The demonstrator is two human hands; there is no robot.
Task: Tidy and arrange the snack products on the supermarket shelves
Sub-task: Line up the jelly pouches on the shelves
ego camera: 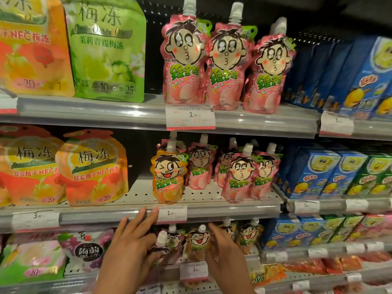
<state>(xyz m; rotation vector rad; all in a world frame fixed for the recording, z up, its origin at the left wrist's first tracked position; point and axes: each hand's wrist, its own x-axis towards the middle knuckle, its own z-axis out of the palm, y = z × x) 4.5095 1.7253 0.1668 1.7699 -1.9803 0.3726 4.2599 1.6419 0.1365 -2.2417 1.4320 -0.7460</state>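
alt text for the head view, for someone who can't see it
Two hands reach among spouted jelly pouches on a low supermarket shelf, the left hand beside a pouch and the right hand at orange pouches. Pink pouches stand on shelves above.

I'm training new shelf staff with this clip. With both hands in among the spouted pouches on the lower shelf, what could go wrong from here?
1. The left hand and right hand crowd the lower orange pouches; a nudge could topple neighbours.
2. The lone orange pouch stands at the middle shelf's front edge beside pink pouches; a knock from the raised left fingers might tip it off.
3. Those fingers touch the price tag, which may shift.
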